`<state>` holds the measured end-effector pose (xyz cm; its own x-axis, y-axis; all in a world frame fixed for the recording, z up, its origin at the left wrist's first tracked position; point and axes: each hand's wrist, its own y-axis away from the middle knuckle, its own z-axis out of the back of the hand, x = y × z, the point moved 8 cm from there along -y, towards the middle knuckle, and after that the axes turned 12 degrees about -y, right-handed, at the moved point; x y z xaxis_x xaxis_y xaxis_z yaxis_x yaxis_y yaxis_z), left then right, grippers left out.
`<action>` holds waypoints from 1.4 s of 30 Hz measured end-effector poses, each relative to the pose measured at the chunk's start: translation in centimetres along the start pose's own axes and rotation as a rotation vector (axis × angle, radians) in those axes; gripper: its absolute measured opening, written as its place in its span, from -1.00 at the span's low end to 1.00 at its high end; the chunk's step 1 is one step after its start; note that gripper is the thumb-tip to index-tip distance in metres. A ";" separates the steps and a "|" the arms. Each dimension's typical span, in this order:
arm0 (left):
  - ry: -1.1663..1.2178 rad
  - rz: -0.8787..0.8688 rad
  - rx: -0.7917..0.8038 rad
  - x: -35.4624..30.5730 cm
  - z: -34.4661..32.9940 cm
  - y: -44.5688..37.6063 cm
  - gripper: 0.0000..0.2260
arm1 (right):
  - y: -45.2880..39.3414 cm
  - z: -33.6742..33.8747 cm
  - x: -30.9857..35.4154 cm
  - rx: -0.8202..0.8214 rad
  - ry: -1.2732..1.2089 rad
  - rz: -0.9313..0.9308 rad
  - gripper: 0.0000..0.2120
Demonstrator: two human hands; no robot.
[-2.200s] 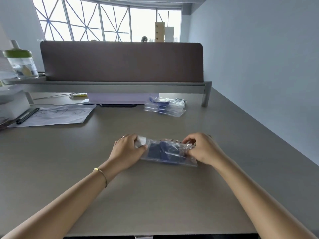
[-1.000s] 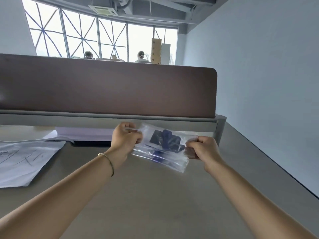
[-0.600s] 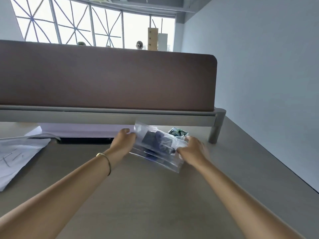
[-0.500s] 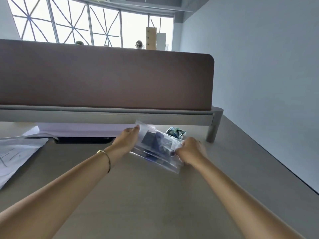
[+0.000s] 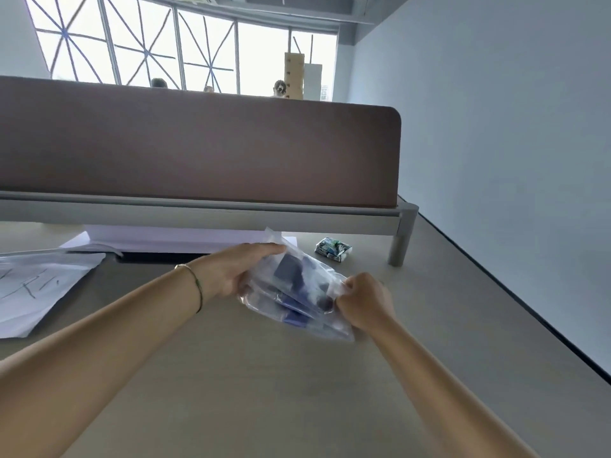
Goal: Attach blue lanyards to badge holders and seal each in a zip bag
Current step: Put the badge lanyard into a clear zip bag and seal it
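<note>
Clear, crinkled plastic fills the middle of the view: a stack of zip bags [image 5: 297,292], each with a dark blue lanyard [image 5: 291,276] folded inside (the count is hard to tell, as the layers overlap and blur). The stack is tilted, its far corner raised, its near edge low over the desk [image 5: 264,391]. One left hand [image 5: 231,276] grips the stack's left end, fingers reaching along the top edge. One right hand [image 5: 363,302] is curled tight, pinching the right end. A thin bracelet [image 5: 195,285] circles the left wrist.

Matte grey-beige laminate covers the desk. One small, glossy printed packet [image 5: 333,252] lies beyond the bags, near a round metal leg [image 5: 398,246]. A flat brown screen [image 5: 198,150] with a rounded corner stands on a grey shelf [image 5: 198,216]. One sheet of scribbled white paper [image 5: 36,289] lies far left.
</note>
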<state>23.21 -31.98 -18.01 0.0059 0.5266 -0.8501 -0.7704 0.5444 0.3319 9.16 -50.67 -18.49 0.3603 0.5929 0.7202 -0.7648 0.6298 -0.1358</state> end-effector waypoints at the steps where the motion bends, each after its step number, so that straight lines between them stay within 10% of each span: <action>1: -0.022 -0.020 -0.016 -0.2 -0.2 0.3 -0.32 | 0.2 0.0 0.0 -0.010 -0.018 0.001 -0.82; 9: -0.080 -0.241 -0.325 -2.2 -0.1 4.6 -0.45 | 1.7 -1.3 -0.7 0.026 -0.368 -0.071 -0.90; 17: 0.275 -0.270 -0.424 1.5 4.7 8.7 -0.60 | 4.3 -3.2 4.8 0.195 -0.945 -0.055 -0.57; 22: 0.402 -0.256 -0.474 4.8 8.8 12.0 -0.55 | 7.1 -7.0 9.4 0.431 -0.874 -0.123 -0.27; 37: 0.125 -0.045 -0.718 13.5 26.3 21.4 -0.39 | 11.0 -18.6 29.6 0.455 -0.638 0.227 -0.57; 42: 0.054 0.001 -0.788 16.5 32.2 20.7 -0.68 | 9.9 -24.2 34.8 0.517 -0.563 0.278 -0.56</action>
<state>27.93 8.98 -11.97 -0.0105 0.4830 -0.8755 -0.9953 -0.0894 -0.0374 27.06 -11.72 -11.22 -0.0965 0.2653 0.9593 -0.9863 0.1039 -0.1279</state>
